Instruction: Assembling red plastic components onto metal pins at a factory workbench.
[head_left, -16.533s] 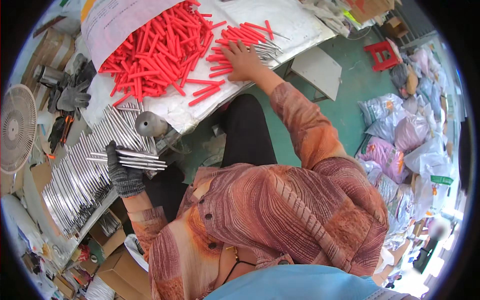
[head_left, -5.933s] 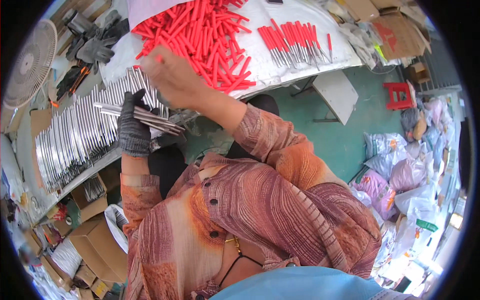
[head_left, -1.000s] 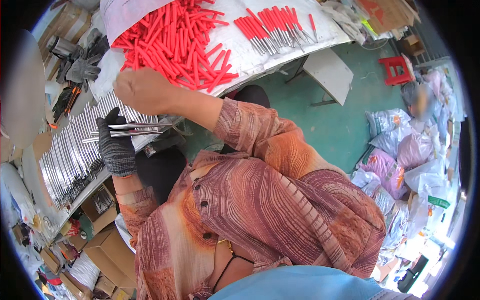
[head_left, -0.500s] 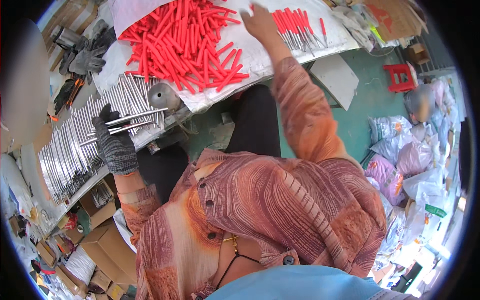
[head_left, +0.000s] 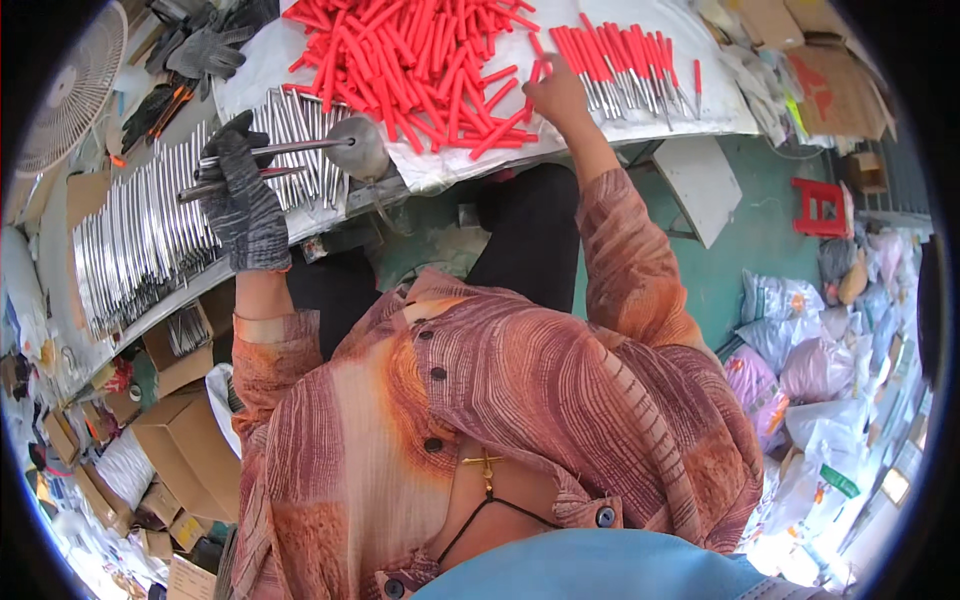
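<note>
Head view: gloved left hand (head_left: pixel 243 195) clenched round few thin silver metal rods (head_left: pixel 262 160). Bare right hand (head_left: pixel 556 92) at row of red-sleeved rods (head_left: pixel 625 62) on white sheet (head_left: pixel 640 118); grip unclear. Step, judged: sleeving rods. Loose red plastic tubes (head_left: pixel 420 50) heaped alongside. Cardboard boxes (head_left: pixel 180 445) below bench, contents unclear.

Green floor (head_left: pixel 760 250), red stool (head_left: pixel 822 205), cardboard boxes (head_left: pixel 190 455)

The top edge of the frame is cutting off the red tubes (head_left: pixel 420 60). The right hand (head_left: pixel 556 95) is hiding its own fingers behind its back. The boxes (head_left: pixel 170 450) at lower left are blurring toward the rim.
</note>
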